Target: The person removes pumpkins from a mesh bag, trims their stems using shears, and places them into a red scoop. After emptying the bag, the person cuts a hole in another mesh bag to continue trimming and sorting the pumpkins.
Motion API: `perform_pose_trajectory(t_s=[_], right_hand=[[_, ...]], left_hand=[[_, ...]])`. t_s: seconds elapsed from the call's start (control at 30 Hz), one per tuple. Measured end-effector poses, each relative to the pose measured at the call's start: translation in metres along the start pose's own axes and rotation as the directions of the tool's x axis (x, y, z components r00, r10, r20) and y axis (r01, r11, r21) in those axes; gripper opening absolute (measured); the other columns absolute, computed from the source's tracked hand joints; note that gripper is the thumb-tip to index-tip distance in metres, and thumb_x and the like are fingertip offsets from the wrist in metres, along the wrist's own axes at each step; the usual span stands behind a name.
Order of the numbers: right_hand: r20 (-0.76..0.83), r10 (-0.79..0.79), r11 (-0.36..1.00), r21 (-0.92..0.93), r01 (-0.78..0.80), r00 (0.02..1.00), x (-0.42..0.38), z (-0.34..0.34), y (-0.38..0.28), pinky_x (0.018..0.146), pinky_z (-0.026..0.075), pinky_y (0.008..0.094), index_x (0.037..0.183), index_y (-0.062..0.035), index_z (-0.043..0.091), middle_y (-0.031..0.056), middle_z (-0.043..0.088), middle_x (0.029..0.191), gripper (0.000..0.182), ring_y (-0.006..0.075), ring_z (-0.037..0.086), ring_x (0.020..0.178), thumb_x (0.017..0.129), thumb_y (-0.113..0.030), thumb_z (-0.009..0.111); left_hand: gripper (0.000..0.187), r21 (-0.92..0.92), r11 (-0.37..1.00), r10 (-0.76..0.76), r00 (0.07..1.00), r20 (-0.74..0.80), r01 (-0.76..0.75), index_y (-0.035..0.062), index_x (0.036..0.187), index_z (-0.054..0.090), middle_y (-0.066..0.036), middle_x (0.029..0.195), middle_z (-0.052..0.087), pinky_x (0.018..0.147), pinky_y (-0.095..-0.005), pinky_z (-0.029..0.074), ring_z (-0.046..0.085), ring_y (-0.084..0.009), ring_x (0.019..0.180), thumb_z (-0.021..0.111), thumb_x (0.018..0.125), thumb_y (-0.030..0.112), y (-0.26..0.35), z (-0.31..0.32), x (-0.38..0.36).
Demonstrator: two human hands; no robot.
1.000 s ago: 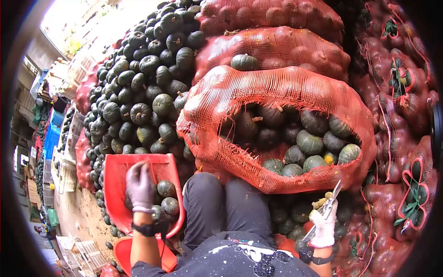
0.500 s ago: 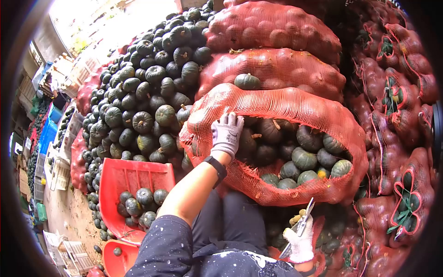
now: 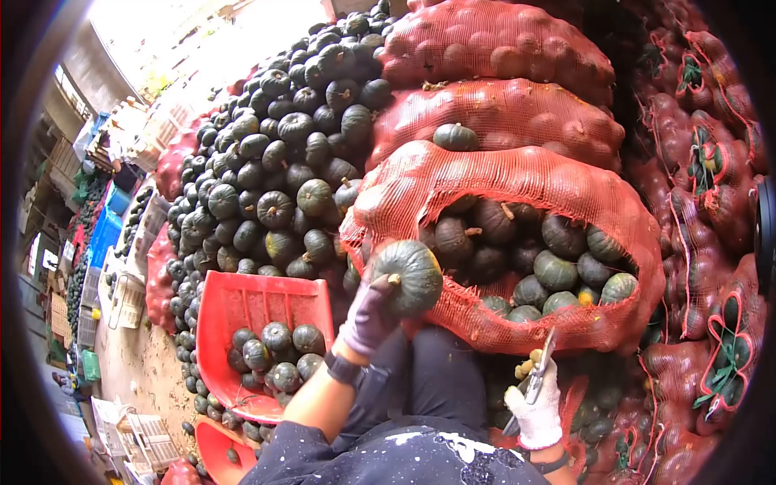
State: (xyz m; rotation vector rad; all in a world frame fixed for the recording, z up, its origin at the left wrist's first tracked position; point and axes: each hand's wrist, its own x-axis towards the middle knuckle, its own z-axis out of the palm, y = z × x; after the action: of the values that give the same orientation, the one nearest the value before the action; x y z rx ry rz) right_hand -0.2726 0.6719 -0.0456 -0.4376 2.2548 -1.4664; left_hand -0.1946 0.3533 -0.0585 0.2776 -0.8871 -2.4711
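A dark green kabocha squash [image 3: 410,279] is held up in my left hand [image 3: 370,319], which wears a grey glove. It hangs in front of the left end of a torn-open red mesh sack [image 3: 501,166]. Inside the sack's wide opening lie several more dark green squashes [image 3: 555,271]. My right hand [image 3: 537,412], in a white glove with yellowish fingertips, is closed around a thin silvery metal tool like a knife [image 3: 537,384]. That hand is below the sack's lower right edge, apart from it.
A red plastic scoop [image 3: 212,323] with several squashes stands at my left. Behind it rises a large heap of squashes [image 3: 275,206]. Full red mesh sacks [image 3: 501,117] are stacked beyond the open one, and tied sacks [image 3: 687,267] line the right. One squash [image 3: 456,137] rests on top.
My left hand has left the sack's opening edge, moved down and left, and now holds a squash. My right hand keeps the metal tool. The view has shifted slightly.
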Motion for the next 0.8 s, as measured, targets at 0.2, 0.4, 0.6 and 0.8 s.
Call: perform_pose_trajectory(t_s=[0.2,0.4,0.6,0.8], right_hand=[[0.225,-0.58,0.606,-0.524,0.599,0.783,0.033,0.014,-0.04,0.073,0.055,0.0438,0.124,-0.007,0.056,0.0137,0.063,0.092,0.053,0.0332,0.066,0.081,0.074,-0.01,0.071],[0.514,-0.222,0.463,-0.692,0.554,0.828,0.045,0.008,-0.044,0.066,0.052,0.0451,0.106,-0.0122,0.06,0.0117,0.061,0.082,0.029,0.0318,0.063,0.072,0.081,-0.022,0.07],[0.657,0.164,0.956,-0.291,0.047,0.736,0.023,-0.007,-0.042,0.083,0.058,0.0441,0.127,-0.0108,0.049,0.0127,0.062,0.09,0.049,0.0283,0.067,0.083,0.083,-0.022,0.068],[0.364,0.048,0.562,0.76,-0.326,0.93,0.009,-0.018,0.024,0.092,0.056,0.0466,0.136,-0.0124,0.044,0.0052,0.059,0.103,0.069,0.0228,0.065,0.093,0.075,0.0,0.073]], left_hand=[[0.057,0.1,0.988,-0.1,0.981,-0.166,0.117,0.0077,0.146,0.043,-0.008,0.132,0.058,0.104,-0.0356,0.047,0.058,-0.0185,0.119,0.059,0.101,0.039,-0.043,0.03,-0.039],[0.048,0.571,0.759,-0.291,0.948,-0.13,0.312,0.0028,0.142,0.047,-0.005,0.12,0.062,0.095,-0.026,0.047,0.059,-0.0115,0.108,0.058,0.103,0.028,-0.079,0.02,-0.028],[0.049,0.707,0.654,-0.265,0.957,-0.121,0.27,0.0019,0.137,0.052,-0.007,0.112,0.066,0.094,-0.0296,0.049,0.061,-0.0144,0.105,0.058,0.101,0.033,-0.082,0.019,-0.035],[0.069,0.469,0.811,-0.126,0.887,-0.444,0.35,0.0033,0.14,0.05,-0.011,0.123,0.063,0.091,-0.0351,0.055,0.065,-0.0218,0.108,0.058,0.096,0.056,0.056,-0.019,-0.1]])
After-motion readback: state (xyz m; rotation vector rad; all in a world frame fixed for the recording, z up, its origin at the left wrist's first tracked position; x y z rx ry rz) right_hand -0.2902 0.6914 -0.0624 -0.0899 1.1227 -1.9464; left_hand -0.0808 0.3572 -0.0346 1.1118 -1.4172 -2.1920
